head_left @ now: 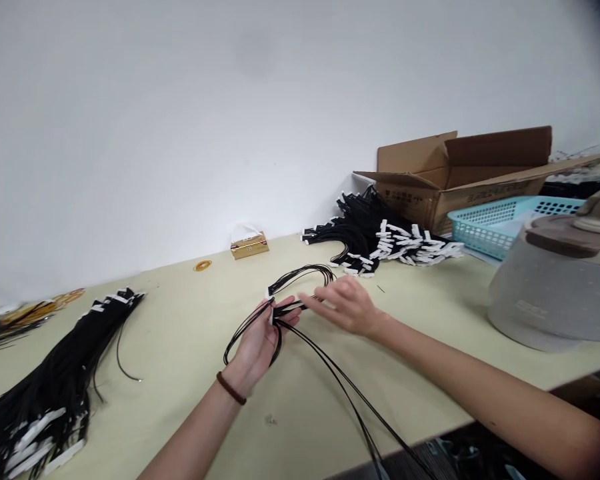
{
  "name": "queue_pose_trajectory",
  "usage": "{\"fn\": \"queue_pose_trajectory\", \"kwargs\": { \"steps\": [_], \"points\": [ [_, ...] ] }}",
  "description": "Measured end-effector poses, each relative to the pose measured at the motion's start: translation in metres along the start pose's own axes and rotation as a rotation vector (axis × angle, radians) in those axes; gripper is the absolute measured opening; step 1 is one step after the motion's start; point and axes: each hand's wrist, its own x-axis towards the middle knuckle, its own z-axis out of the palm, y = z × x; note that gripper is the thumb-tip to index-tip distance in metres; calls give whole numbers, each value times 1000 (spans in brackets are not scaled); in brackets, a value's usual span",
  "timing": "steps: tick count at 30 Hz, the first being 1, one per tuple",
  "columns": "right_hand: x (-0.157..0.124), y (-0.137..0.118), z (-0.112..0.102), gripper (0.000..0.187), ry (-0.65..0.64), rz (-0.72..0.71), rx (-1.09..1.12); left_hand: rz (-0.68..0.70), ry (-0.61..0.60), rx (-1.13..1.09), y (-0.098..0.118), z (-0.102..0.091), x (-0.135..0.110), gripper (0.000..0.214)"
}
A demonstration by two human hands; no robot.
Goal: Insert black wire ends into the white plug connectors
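My left hand [260,343] is closed round a small bunch of thin black cables [300,273] with white end tags, above the pale table [190,373]. My right hand [347,303] pinches the same bunch just to the right, fingers pointing left. The cables loop toward the wall and trail off the table's near edge [360,407]. A dark band sits on my left wrist.
A big pile of black tagged cables [45,393] lies at the left, another pile [380,237] at the back right. An open cardboard box [455,173], a blue basket [500,223] and a grey lidded pot [555,287] stand right. A small gold box [249,245] sits by the wall.
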Motion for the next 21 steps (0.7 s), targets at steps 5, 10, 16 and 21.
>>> {"fn": "queue_pose_trajectory", "kwargs": {
  "steps": [5, 10, 16, 21],
  "points": [
    [2, -24, 8, 11, -127, -41, 250, -34, -7, 24, 0, 2, 0, 8],
    [-5, -27, 14, 9, -162, -6, 274, -27, -90, 7, -2, 3, -4, 7],
    [-3, -28, 12, 11, -149, 30, 253, -4, -120, 12, -5, 5, -4, 6],
    [-2, -29, 10, 12, -140, 30, 238, -27, -120, -34, -8, 5, -2, 5]
  ]
}}
